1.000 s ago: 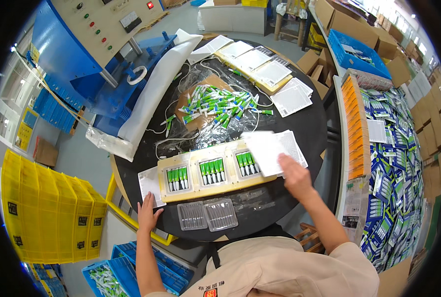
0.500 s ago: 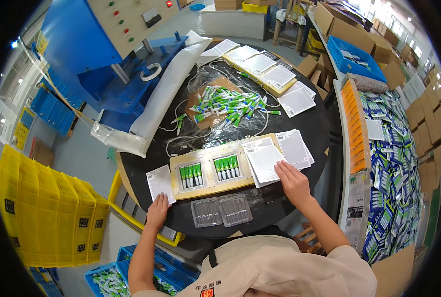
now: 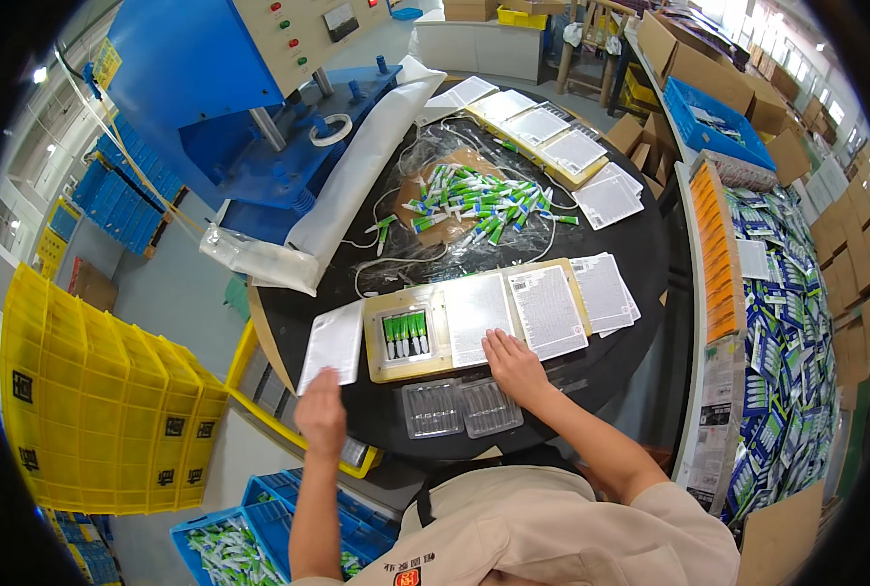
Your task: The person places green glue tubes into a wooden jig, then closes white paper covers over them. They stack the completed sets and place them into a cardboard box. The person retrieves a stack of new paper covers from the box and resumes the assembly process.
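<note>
Pinched at its lower edge, a white card (image 3: 332, 344) tilts up in my left hand (image 3: 321, 415), which is somewhat blurred, just left of a yellow-framed tray (image 3: 391, 370). The tray's left pocket holds a row of green-and-white tubes (image 3: 406, 335). A second white card (image 3: 476, 317) covers the middle pocket, and the fingers of my right hand (image 3: 516, 366) lie stretched on its lower right corner. A printed white card (image 3: 549, 313) covers the tray's right end. Two clear plastic blisters (image 3: 462, 408) lie between the tray and me.
Loose tubes (image 3: 479, 200) lie heaped mid-table. Behind them sits another yellow tray (image 3: 580, 178) with cards. Spare white cards (image 3: 603, 293) lie right of the near tray. A blue press machine (image 3: 230, 117) stands at left, above yellow crates (image 3: 103, 400). Packed blister cards (image 3: 787, 361) fill the right side.
My left hand has lifted the white card at the tray's left. My right hand has moved left, and a card now covers the middle pocket's tubes. The whole view has shifted slightly.
</note>
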The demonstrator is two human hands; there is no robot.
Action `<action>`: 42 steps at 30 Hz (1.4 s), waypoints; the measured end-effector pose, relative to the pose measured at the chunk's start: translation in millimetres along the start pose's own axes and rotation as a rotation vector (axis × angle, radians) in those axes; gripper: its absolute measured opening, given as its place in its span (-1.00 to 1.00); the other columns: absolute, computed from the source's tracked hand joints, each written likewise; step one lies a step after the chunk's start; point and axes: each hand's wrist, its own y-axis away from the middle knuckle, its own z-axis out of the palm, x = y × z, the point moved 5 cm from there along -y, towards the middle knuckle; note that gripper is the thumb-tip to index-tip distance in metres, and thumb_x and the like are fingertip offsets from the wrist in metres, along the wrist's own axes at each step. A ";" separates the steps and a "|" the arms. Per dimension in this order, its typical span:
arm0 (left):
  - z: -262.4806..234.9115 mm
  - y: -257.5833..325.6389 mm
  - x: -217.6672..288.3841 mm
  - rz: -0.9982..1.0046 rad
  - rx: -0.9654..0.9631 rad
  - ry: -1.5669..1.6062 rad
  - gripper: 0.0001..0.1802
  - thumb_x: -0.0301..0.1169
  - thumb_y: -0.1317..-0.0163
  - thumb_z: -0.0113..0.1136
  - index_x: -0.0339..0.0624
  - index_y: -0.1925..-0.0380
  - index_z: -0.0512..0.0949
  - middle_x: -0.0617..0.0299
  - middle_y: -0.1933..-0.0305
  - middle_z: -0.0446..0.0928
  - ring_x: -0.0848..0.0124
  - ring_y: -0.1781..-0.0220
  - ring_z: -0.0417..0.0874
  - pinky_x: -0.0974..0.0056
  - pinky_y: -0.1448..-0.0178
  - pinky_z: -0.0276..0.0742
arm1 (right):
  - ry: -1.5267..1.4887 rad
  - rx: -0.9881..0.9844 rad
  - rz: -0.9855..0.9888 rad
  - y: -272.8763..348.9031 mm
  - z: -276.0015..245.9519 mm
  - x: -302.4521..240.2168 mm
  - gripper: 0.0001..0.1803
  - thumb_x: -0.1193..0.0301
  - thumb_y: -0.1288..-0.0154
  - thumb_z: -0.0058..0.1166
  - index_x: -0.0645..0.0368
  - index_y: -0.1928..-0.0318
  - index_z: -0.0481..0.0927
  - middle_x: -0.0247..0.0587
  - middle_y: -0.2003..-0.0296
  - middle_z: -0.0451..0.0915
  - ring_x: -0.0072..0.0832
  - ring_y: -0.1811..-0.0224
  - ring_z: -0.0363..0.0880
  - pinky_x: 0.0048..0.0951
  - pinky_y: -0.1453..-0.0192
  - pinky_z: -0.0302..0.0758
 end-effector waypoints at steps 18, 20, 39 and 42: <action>88.8 6.5 96.4 0.152 -0.212 0.080 -0.57 -0.47 -0.16 0.20 -0.09 -0.08 0.66 0.17 -0.09 0.67 0.25 -0.01 0.69 0.20 -0.06 0.58 | 0.044 -0.515 0.128 27.0 -32.2 76.5 -0.17 0.54 -0.23 0.12 0.06 -0.53 0.22 0.15 -0.55 0.12 0.02 -0.63 0.03 0.17 -0.62 0.04; 90.5 4.7 97.1 0.120 -0.248 0.090 -0.55 -0.47 -0.15 0.18 -0.10 -0.10 0.66 0.17 -0.09 0.66 0.24 -0.01 0.67 0.19 -0.08 0.57 | -0.028 -0.410 0.110 36.6 -28.7 80.2 -0.24 0.51 -0.31 0.04 0.06 -0.53 0.23 0.16 -0.54 0.14 0.02 -0.62 0.07 0.15 -0.60 0.08; 129.6 -52.1 176.8 0.176 -0.668 0.282 -0.05 0.13 -0.29 0.24 0.19 -0.60 0.09 -0.03 -0.69 -0.06 0.02 -0.71 -0.09 -0.30 -0.65 -0.14 | -0.256 -0.248 0.299 17.0 -18.4 103.6 -0.29 0.12 -0.41 0.12 -0.01 -0.51 0.31 0.12 -0.55 0.12 0.08 -0.62 0.01 0.24 -0.59 0.03; 147.5 -53.4 179.3 0.327 -0.785 -0.039 -0.09 0.10 -0.32 0.21 0.25 -0.60 0.08 -0.02 -0.68 -0.05 -0.02 -0.71 -0.11 -0.34 -0.63 -0.14 | -0.212 -0.188 0.337 4.6 4.7 101.4 -0.28 0.03 -0.41 0.10 -0.03 -0.50 0.34 0.09 -0.56 0.11 0.05 -0.64 -0.03 0.24 -0.62 -0.09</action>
